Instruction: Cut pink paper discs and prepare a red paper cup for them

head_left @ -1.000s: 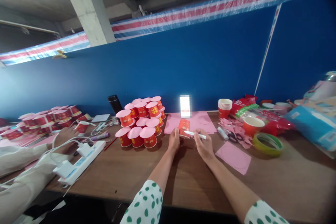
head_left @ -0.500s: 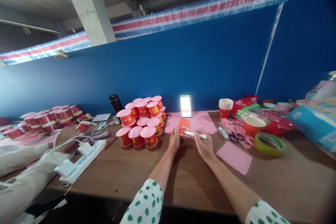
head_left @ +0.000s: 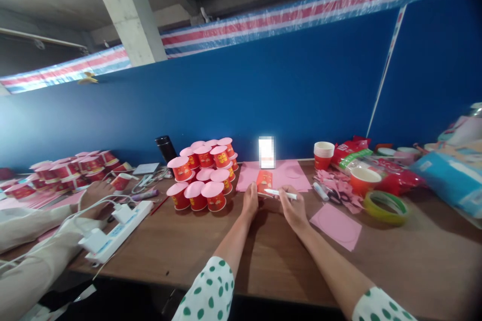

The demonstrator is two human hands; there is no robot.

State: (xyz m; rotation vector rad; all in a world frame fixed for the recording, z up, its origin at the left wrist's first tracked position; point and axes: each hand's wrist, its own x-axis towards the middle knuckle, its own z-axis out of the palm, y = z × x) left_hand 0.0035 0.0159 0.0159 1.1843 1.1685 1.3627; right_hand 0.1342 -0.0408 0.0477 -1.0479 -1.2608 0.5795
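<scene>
My left hand [head_left: 250, 201] is closed around the side of a red paper cup [head_left: 265, 179] with gold printing, which it holds over the table. Between the fingers of my right hand [head_left: 293, 208] is a white pen [head_left: 281, 194], its tip pointing left at the cup's near edge. Whether the tip touches the cup is too small to tell. Behind the cup lie pink paper sheets [head_left: 244, 173]. A pink square with a drawn circle [head_left: 337, 225] rests to the right of my right hand.
Red cups with pink paper discs [head_left: 214, 193] stand stacked at left. A lit phone [head_left: 267, 153] stands behind. On the right are stacked cups [head_left: 324, 155], paper scraps [head_left: 352, 193], scissors [head_left: 335, 195] and tape [head_left: 386, 208]. A power strip [head_left: 120, 233] lies near a co-worker's sleeve [head_left: 45, 261].
My hands, the cup and the pen stay almost in place, with only a slight shift of the pen tip. At the left, the co-worker's hand has shifted slightly.
</scene>
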